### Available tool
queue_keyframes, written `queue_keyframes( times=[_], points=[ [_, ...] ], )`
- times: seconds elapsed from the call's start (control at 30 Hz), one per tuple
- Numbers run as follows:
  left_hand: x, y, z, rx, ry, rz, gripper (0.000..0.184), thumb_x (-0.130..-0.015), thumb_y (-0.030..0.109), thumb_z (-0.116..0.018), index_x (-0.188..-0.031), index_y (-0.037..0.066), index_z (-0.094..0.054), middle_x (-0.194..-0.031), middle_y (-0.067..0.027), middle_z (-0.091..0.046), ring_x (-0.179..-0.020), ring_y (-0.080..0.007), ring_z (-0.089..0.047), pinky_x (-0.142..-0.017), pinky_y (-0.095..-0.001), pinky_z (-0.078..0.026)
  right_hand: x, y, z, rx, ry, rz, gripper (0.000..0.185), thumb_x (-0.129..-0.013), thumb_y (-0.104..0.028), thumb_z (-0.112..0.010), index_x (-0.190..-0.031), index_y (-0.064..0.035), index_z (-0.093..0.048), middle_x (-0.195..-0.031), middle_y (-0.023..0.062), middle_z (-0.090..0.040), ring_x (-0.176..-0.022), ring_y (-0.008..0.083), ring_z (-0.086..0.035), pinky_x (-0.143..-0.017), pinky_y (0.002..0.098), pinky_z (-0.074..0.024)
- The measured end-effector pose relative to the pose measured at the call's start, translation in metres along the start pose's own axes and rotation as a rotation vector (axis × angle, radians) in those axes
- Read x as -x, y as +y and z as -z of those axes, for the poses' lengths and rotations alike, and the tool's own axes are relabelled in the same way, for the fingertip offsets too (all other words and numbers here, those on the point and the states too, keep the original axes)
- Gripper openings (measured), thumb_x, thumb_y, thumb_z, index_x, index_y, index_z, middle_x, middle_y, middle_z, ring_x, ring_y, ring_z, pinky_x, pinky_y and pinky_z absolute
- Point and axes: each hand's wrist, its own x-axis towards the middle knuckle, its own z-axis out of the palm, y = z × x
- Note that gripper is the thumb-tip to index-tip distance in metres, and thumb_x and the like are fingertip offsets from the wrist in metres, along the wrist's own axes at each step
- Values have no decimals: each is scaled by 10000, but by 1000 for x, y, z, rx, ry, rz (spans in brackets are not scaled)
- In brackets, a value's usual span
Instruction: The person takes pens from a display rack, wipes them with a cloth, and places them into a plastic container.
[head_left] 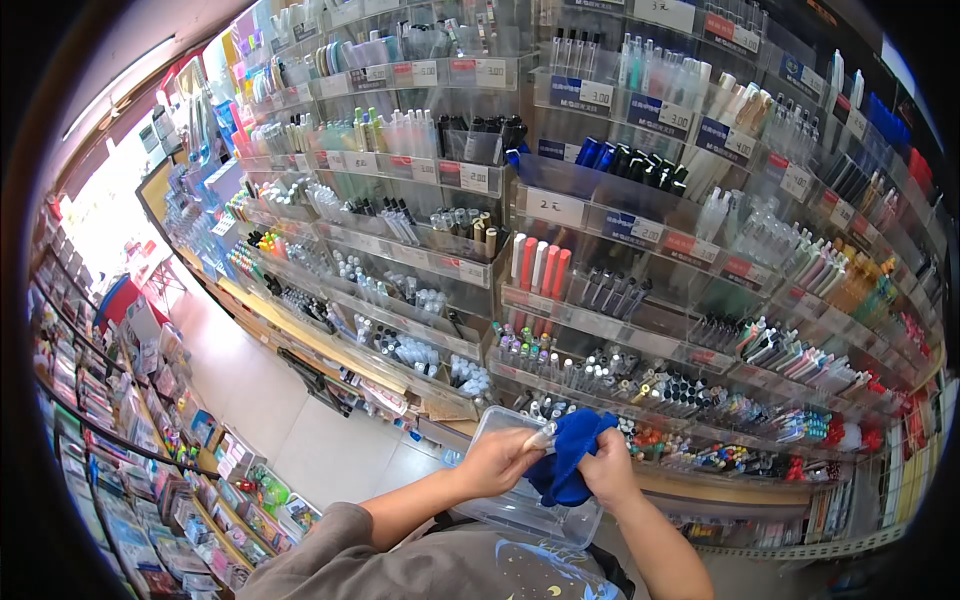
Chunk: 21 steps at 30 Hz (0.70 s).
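Observation:
My left hand is closed around a pen, its pale, clear-looking end poking out past the fingers. A blue cloth is bunched in my right hand, and it touches the pen's end. Just under both hands, close to my body, is a clear plastic box. Its inside is partly covered by my hands and the cloth. Most of the pen is hidden by my fingers and the cloth.
Tiered clear pen racks with price tags rise in front of me, filled with pens and markers. A handwritten tag hangs on one tier. At left, shelves of small goods border a tiled floor.

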Motion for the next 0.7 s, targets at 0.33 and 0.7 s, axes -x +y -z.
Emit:
queue_keyframes(
  times=[0.33,0.7],
  points=[
    [2,-3,-4,29,1,-22,25,-811,31,-546,-825,27,-526,-681,-121,-521,-620,-303,-521,-558,-362,-400,-4,-6,1,-349,38,-209,133,-836,-69,-507,-886,-27,-622,-833,23,-630,-751,94,-570,-681,240,-453],
    [2,-3,-5,-128,-87,-82,96,-762,48,-589,-834,37,-526,-689,-141,-529,-665,-352,-526,-569,-405,-400,-5,-4,6,-122,-49,-278,119,-811,-69,-562,-873,-15,-647,-817,31,-642,-703,79,-579,-657,241,-477]
  ],
)
